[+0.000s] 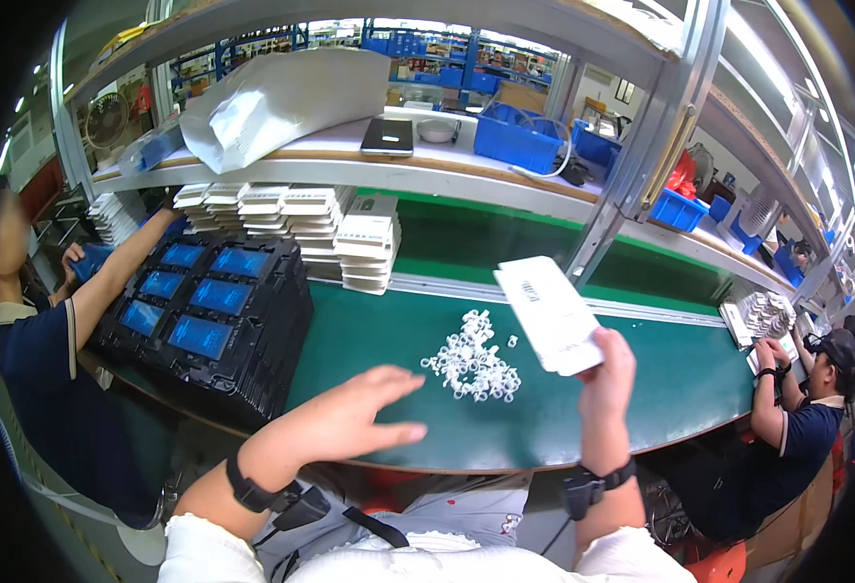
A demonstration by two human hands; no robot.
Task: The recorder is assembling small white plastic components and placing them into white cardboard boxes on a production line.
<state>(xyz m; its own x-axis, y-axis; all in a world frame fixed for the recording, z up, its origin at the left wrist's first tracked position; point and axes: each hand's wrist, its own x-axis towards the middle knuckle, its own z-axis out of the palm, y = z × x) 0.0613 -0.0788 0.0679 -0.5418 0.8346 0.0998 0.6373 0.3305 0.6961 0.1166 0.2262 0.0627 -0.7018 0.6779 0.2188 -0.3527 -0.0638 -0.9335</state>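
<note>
White flat box (550, 313) sits tilted in the air above the green tabletop (641, 398), pinched at its lower corner by the right hand (610, 374), whose grip is closed on it. Just left of it, a heap of small white rings (472, 363) lies on the tabletop. The left hand (354, 416) hovers near the rings with fingers spread, its grip open and holding nothing. Farther left stands a stack of black trays (209, 321), with piles of white boxes (291, 216) behind
</note>
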